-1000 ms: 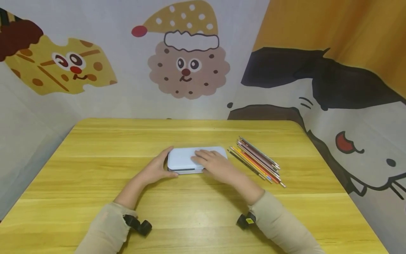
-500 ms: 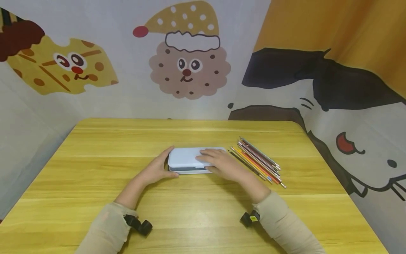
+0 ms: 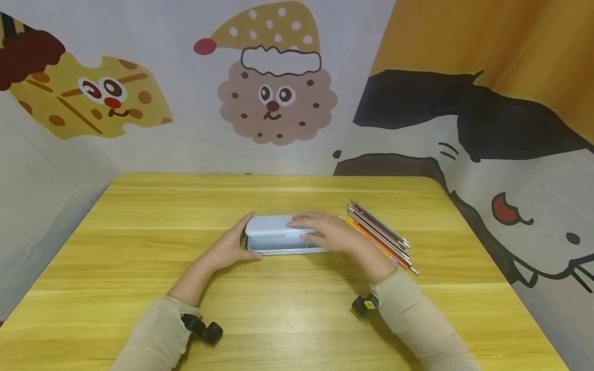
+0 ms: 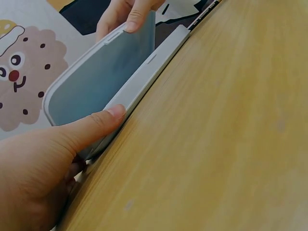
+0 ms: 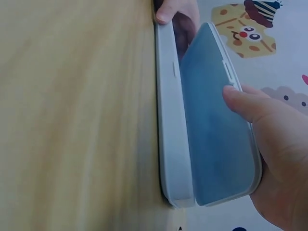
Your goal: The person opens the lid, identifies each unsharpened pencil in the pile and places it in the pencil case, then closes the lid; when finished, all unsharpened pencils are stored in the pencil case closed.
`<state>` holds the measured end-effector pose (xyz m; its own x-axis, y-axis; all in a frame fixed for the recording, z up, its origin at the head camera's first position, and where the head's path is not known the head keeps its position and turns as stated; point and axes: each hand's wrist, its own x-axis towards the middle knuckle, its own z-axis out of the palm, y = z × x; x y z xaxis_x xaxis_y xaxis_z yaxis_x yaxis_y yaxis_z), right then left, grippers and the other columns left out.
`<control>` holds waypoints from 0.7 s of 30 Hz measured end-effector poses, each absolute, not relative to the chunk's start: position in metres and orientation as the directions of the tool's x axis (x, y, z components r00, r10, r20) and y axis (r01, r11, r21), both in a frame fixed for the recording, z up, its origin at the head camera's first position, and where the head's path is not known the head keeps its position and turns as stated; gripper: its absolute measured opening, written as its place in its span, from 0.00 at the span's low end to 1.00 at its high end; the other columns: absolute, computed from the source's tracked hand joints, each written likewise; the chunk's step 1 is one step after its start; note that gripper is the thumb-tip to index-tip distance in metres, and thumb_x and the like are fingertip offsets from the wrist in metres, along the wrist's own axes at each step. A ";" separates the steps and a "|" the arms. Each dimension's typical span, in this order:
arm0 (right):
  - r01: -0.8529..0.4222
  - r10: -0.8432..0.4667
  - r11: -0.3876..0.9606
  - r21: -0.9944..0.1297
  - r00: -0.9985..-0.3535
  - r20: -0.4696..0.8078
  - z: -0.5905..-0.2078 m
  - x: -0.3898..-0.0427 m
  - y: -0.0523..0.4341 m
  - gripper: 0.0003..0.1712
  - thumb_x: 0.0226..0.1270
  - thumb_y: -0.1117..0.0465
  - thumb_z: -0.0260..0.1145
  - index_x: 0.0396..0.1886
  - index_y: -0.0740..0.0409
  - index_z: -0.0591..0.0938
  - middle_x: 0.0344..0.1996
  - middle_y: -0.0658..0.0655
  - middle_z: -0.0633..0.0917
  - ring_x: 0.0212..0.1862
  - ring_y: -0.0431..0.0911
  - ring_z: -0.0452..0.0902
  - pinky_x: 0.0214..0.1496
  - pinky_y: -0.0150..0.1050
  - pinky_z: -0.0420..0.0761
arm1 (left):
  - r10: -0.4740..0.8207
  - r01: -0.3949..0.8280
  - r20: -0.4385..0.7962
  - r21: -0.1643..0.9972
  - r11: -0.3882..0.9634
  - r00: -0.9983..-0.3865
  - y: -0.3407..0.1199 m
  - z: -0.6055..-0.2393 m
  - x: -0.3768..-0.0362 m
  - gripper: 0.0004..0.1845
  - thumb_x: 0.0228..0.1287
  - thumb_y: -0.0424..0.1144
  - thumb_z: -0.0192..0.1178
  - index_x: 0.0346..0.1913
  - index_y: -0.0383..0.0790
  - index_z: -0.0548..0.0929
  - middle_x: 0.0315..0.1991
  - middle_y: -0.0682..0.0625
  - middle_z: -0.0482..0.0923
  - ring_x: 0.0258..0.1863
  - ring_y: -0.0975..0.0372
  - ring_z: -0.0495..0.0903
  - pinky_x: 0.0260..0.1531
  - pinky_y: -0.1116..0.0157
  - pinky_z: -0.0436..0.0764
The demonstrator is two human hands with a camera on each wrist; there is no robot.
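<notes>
The step in hand looks like opening the case: its lid is tilted up at the near edge, hinged along the far side, with a gap showing between it and the tray. The case lies on the table, between the two hands.

The right hand pinches the lid's front edge, thumb under and fingers over, as the right wrist view shows; this grip is curled round the lid near its small latch tab. The left hand steadies the case's left end, thumb pressed along the tray's near rim and fingers round the end, a loose curl on the case.

The next move probably calls for swinging the lid further back on its hinge while the left grip keeps the tray from sliding or tipping.

Pencils lie in a bundle just right of the right grip, apart from the case.

No brand, label or writing can be read on the case; print on the pencils is too small to make out.
</notes>
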<state>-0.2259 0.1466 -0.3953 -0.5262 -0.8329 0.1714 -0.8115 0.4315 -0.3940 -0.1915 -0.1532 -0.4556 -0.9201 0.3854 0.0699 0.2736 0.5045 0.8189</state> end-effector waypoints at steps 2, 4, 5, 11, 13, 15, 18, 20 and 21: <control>-0.804 -0.839 0.407 -0.433 -0.517 0.172 -0.393 -0.229 0.147 0.23 0.70 0.58 0.61 0.64 0.50 0.75 0.62 0.57 0.75 0.63 0.53 0.69 0.63 0.50 0.69 | 0.384 0.275 0.072 0.818 0.505 -0.921 -0.153 -0.456 -0.191 0.65 0.41 0.48 0.78 0.76 0.38 0.44 0.73 0.37 0.50 0.71 0.46 0.50 0.68 0.47 0.48; -0.794 -0.843 0.389 -0.467 -0.512 0.168 -0.392 -0.232 0.147 0.23 0.70 0.60 0.61 0.64 0.51 0.75 0.61 0.56 0.75 0.62 0.51 0.69 0.63 0.48 0.69 | 0.383 0.277 0.075 0.817 0.506 -0.921 -0.153 -0.455 -0.191 0.66 0.41 0.48 0.78 0.76 0.38 0.43 0.73 0.36 0.50 0.71 0.45 0.50 0.68 0.47 0.47; -0.789 -0.843 0.389 -0.477 -0.513 0.162 -0.391 -0.234 0.147 0.23 0.70 0.60 0.61 0.64 0.51 0.75 0.61 0.55 0.75 0.62 0.50 0.69 0.63 0.46 0.69 | 0.382 0.275 0.074 0.819 0.504 -0.921 -0.153 -0.455 -0.191 0.66 0.40 0.48 0.78 0.76 0.39 0.43 0.73 0.37 0.49 0.71 0.45 0.50 0.68 0.47 0.47; -0.718 -0.829 0.405 -0.566 -0.550 0.105 -0.385 -0.242 0.146 0.23 0.70 0.59 0.60 0.64 0.49 0.75 0.60 0.51 0.76 0.61 0.46 0.70 0.63 0.45 0.69 | 0.377 0.264 0.069 0.827 0.496 -0.924 -0.153 -0.454 -0.190 0.68 0.40 0.47 0.78 0.77 0.44 0.39 0.74 0.37 0.48 0.71 0.44 0.50 0.68 0.46 0.48; -0.687 -0.823 0.412 -0.598 -0.562 0.079 -0.383 -0.244 0.146 0.23 0.71 0.58 0.60 0.64 0.47 0.75 0.61 0.49 0.75 0.62 0.45 0.69 0.63 0.45 0.68 | 0.372 0.263 0.072 0.828 0.495 -0.925 -0.153 -0.453 -0.189 0.68 0.40 0.47 0.78 0.77 0.45 0.39 0.73 0.36 0.48 0.70 0.43 0.51 0.67 0.46 0.49; -0.651 -0.821 0.407 -0.641 -0.568 0.057 -0.380 -0.246 0.145 0.22 0.71 0.58 0.59 0.64 0.47 0.75 0.61 0.50 0.75 0.62 0.46 0.69 0.63 0.47 0.68 | 0.368 0.258 0.069 0.831 0.493 -0.927 -0.152 -0.453 -0.189 0.68 0.40 0.46 0.79 0.77 0.47 0.38 0.73 0.35 0.49 0.69 0.42 0.53 0.67 0.45 0.51; -0.600 -0.816 0.403 -0.691 -0.578 0.027 -0.375 -0.249 0.145 0.22 0.71 0.59 0.59 0.64 0.50 0.75 0.61 0.52 0.75 0.62 0.47 0.69 0.63 0.48 0.68 | 0.368 0.256 0.066 0.829 0.497 -0.928 -0.152 -0.452 -0.188 0.69 0.40 0.47 0.79 0.77 0.48 0.37 0.71 0.33 0.53 0.68 0.41 0.55 0.66 0.45 0.53; -0.573 -0.815 0.396 -0.717 -0.580 0.013 -0.372 -0.253 0.144 0.21 0.71 0.61 0.59 0.63 0.54 0.76 0.60 0.53 0.76 0.61 0.49 0.69 0.63 0.50 0.68 | 0.370 0.254 0.062 0.830 0.497 -0.927 -0.152 -0.452 -0.188 0.69 0.40 0.47 0.78 0.77 0.48 0.36 0.70 0.34 0.55 0.68 0.42 0.56 0.66 0.45 0.53; -0.565 -0.814 0.395 -0.724 -0.581 0.009 -0.370 -0.255 0.144 0.21 0.71 0.62 0.59 0.63 0.55 0.76 0.60 0.54 0.76 0.61 0.49 0.69 0.63 0.50 0.68 | 0.370 0.255 0.063 0.830 0.497 -0.927 -0.152 -0.452 -0.188 0.69 0.41 0.47 0.78 0.77 0.47 0.35 0.70 0.34 0.57 0.68 0.43 0.56 0.66 0.46 0.53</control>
